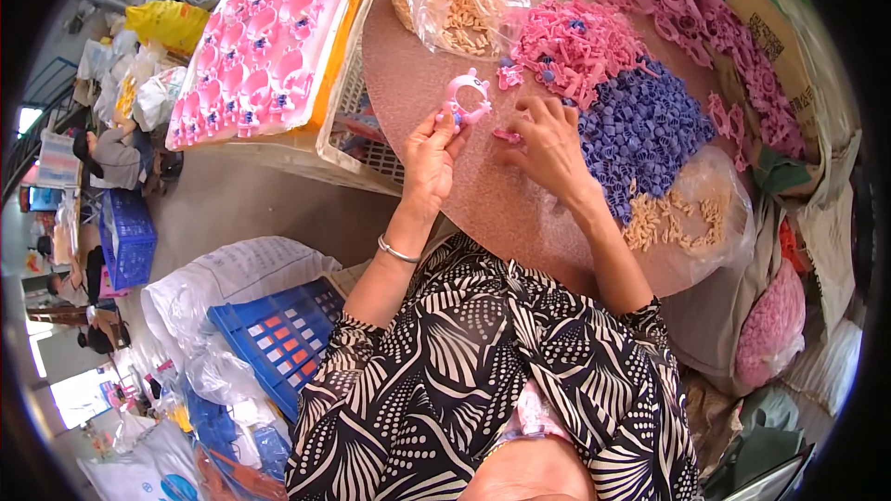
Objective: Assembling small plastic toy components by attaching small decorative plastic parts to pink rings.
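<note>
My left hand (430, 156), a bangle at its wrist, pinches a pink ring-shaped plastic piece (482, 111) with small ears and holds it above the round table (492, 195). A bit of blue shows by the fingertips. To its right, my right hand (549, 150) is curled low over the tabletop, its fingertips on a small pink plastic part (506, 135). Just beyond the hands lies a small pink and blue piece (510, 75). Past my right hand are a heap of pink parts (580, 42) and a heap of blue parts (640, 125).
A tray of pink ring pieces (255, 56) rests on a crate (362, 121) at the left. Bags of tan parts (459, 5) (682, 218) lie on the table. More pink pieces (696, 14) line the far right, beside a cardboard box (761, 28). A blue basket (278, 334) stands near my left elbow.
</note>
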`<state>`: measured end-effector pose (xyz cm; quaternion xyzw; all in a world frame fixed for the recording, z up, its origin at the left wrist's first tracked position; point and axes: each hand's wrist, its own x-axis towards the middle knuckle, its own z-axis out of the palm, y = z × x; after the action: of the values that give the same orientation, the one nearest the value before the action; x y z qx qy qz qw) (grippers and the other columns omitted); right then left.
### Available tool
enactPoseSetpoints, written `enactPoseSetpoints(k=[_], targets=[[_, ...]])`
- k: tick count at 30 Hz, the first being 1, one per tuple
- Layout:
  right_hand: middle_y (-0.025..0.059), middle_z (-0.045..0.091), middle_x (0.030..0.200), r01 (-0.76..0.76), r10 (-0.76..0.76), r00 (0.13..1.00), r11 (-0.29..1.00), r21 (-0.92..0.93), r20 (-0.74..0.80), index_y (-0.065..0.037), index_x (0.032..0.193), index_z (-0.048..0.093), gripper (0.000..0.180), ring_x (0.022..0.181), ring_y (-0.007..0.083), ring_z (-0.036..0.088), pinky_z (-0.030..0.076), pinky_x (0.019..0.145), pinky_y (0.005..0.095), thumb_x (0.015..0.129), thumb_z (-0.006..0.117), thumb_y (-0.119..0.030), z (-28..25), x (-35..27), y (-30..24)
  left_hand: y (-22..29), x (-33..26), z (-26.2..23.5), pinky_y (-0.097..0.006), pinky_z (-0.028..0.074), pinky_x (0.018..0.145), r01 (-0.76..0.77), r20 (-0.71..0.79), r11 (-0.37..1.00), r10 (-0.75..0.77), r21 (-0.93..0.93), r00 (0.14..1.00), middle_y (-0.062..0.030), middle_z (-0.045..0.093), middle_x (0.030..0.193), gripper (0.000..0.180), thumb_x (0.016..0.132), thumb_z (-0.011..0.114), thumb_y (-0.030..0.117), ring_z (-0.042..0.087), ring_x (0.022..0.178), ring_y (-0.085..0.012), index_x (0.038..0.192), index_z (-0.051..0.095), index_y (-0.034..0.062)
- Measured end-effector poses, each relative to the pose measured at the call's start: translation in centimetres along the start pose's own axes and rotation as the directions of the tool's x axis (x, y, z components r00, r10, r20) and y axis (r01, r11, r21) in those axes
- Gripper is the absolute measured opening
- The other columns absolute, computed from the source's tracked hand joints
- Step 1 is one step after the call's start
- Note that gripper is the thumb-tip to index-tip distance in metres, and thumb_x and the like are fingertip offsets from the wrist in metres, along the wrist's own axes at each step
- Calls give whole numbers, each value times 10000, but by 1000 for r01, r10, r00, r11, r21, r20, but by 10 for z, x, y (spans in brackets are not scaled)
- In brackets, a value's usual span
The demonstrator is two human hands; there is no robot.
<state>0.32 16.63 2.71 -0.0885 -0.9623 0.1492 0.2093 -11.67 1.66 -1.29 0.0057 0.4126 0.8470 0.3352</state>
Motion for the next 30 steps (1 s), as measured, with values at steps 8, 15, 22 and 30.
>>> enactPoseSetpoints(k=[8,15,22,30], targets=[[93,625,863,-146,243,966,791,595,-87,-28,953,640,152,824,244,598,433,731,333,807,627,12,-5,10,-18,-2,1,-2,-311,536,866,36,59,997,-40,61,997,-50,643,953,177,924,592,136,628,890,-145,1044,627,11],[75,626,857,-55,139,986,800,597,-95,-13,899,680,118,809,187,622,492,707,292,784,665,8,-17,16,-26,-6,-5,4,-299,533,858,-16,161,991,-6,133,987,-51,643,1012,246,926,591,149,623,906,-136,1120,609,-1],[85,636,856,89,20,971,892,442,-236,-23,856,691,94,802,217,624,497,705,301,766,675,1,-3,11,-13,-8,-7,5,-305,533,885,-35,217,982,-6,185,976,-64,641,1048,283,928,583,131,624,946,-146,1166,589,-23],[98,643,868,29,61,983,882,471,-175,-15,864,690,76,771,203,646,509,678,303,800,653,-1,-8,9,-16,-8,-14,3,-275,526,852,-150,233,929,72,338,970,-66,649,1040,318,913,614,134,622,919,-137,1182,588,-33]])
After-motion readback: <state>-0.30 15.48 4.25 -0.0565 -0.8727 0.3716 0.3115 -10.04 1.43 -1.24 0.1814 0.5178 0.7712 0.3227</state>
